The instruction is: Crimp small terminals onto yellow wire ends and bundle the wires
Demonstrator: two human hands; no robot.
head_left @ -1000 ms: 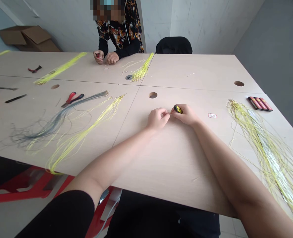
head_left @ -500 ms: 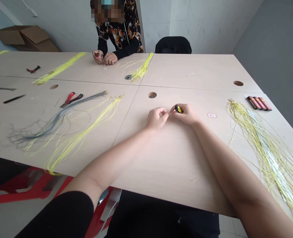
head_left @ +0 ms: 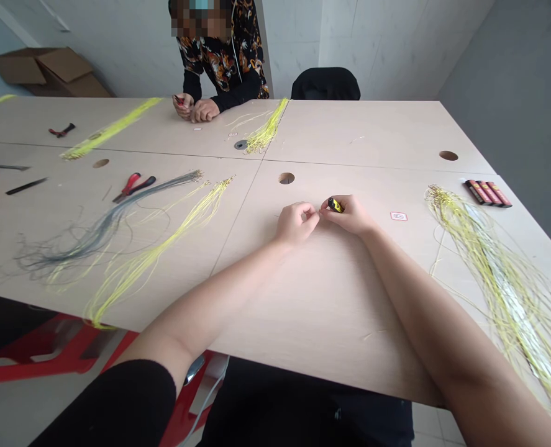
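My right hand [head_left: 350, 214] is closed around a short black-and-yellow cylinder [head_left: 335, 205], which pokes out above the fingers. Just to its left, my left hand [head_left: 296, 222] is closed in a pinch, thumb against forefinger. Whatever lies between those fingertips is too small to make out. Both hands rest low over the wooden table [head_left: 322, 298], their fingertips nearly meeting. A small red-edged label [head_left: 399, 216] lies right of my right hand.
Bundles of yellow line [head_left: 163, 248] and grey line [head_left: 107, 220] spread left, near red-and-black pliers [head_left: 133, 186]. On the right lie a yellow-and-white bundle [head_left: 494, 267] and several red-and-black cylinders [head_left: 488, 193]. A hole [head_left: 286, 178] pierces the table ahead. Across sits a co-worker [head_left: 223, 68], hands together.
My left fingertips have shifted very slightly toward my right hand. My right hand stays in place with the cylinder.
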